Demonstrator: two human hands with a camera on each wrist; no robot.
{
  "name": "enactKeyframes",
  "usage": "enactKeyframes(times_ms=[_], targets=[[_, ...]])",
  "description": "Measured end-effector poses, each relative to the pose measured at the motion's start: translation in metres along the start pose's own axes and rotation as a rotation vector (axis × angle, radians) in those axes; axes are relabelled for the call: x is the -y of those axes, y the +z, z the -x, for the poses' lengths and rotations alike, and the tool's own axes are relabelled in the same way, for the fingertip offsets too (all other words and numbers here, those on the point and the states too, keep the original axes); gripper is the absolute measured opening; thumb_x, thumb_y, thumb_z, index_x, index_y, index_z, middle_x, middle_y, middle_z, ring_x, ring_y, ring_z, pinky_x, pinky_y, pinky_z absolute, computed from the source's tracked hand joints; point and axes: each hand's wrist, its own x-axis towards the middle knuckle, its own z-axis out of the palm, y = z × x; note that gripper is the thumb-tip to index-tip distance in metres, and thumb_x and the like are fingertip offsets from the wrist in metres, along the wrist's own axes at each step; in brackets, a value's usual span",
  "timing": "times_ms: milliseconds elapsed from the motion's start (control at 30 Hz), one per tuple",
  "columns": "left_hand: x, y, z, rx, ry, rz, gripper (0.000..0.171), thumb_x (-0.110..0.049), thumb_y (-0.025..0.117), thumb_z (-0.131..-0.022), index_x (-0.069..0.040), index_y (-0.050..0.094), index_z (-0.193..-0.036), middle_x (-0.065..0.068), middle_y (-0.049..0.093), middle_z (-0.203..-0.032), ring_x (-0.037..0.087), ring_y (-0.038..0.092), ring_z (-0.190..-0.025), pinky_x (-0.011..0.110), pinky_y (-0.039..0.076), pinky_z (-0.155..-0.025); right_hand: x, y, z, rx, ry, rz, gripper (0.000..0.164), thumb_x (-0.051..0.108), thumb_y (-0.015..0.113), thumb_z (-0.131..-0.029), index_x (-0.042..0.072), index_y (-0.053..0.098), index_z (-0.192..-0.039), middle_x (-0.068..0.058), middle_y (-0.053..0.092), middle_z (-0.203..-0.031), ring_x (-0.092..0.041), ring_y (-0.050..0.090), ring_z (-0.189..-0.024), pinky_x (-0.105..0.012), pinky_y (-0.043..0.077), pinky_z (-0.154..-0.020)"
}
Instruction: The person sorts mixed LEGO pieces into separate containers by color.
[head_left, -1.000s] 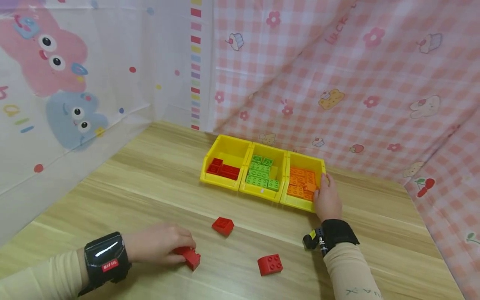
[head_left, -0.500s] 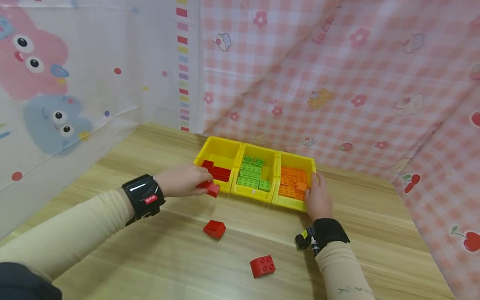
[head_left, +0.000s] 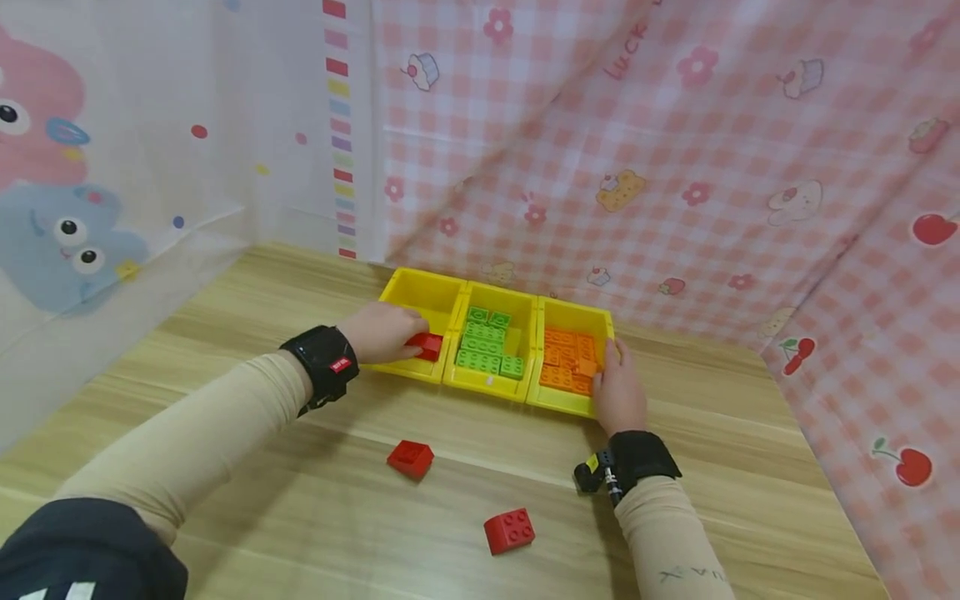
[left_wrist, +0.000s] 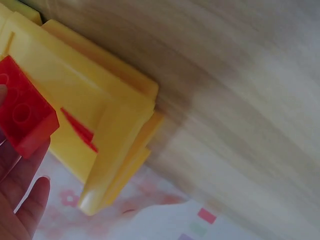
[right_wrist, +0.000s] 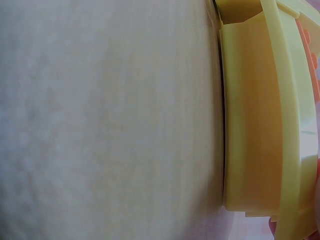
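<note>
My left hand (head_left: 382,332) pinches a red toy brick (head_left: 429,346) above the left yellow bin (head_left: 426,287). In the left wrist view the held brick (left_wrist: 31,112) shows its studs, and part of another red brick (left_wrist: 79,129) shows inside the bin. Over at the other end, my right hand (head_left: 621,390) grips the side wall of the right yellow bin (head_left: 573,313), thumb on the near side and fingers over the rim. That bin holds orange bricks (head_left: 564,358). Most of the left bin's contents are hidden by my left hand.
Between them, the middle yellow bin (head_left: 495,296) holds green bricks (head_left: 480,343). Two red bricks lie on the wooden table: a sloped brick (head_left: 411,459) in front of the bins and a rounded brick (head_left: 510,531) nearer to me. A pink checked cloth (head_left: 525,167) hangs close behind.
My left hand has lifted the red brick off the table and carried it forward and right, over the left bin. The right hand stays at the right bin. The head view has shifted rightward.
</note>
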Motion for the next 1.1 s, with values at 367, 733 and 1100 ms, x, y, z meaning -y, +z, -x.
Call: enactKeyframes(times_ms=[367,733,1100], targets=[[0.0,0.015,-0.001,0.063,-0.09,0.086,0.024,-0.028,0.065,-0.087,-0.006,0.065,-0.098,0.002,0.057,-0.081,0.018,0.049,-0.07,0.033,0.042,-0.066,0.001,0.0,-0.001,0.006,0.011,0.004,0.058,0.008,0.047,-0.095,0.003,0.022,-0.147,-0.018,0.021,-0.149,-0.038,0.041,-0.123,-0.051,0.035,-0.098],[-0.006,0.006,0.019,-0.042,0.007,0.021,0.03,-0.025,0.066,-0.086,-0.003,0.065,-0.106,0.008,0.063,-0.095,0.022,0.059,-0.082,0.037,0.048,-0.077,0.002,-0.002,-0.002,0.024,0.01,0.0,0.058,0.007,0.046,-0.095,0.002,0.022,-0.147,-0.019,0.021,-0.149,-0.039,0.041,-0.122,-0.052,0.035,-0.096],[-0.062,0.003,0.074,0.106,0.284,0.096,0.04,-0.035,0.066,-0.084,-0.01,0.063,-0.115,0.001,0.062,-0.104,0.015,0.057,-0.091,0.031,0.047,-0.083,0.002,-0.001,0.0,0.02,-0.002,-0.02,0.057,0.007,0.045,-0.095,0.001,0.022,-0.147,-0.02,0.021,-0.149,-0.04,0.04,-0.123,-0.053,0.034,-0.097]])
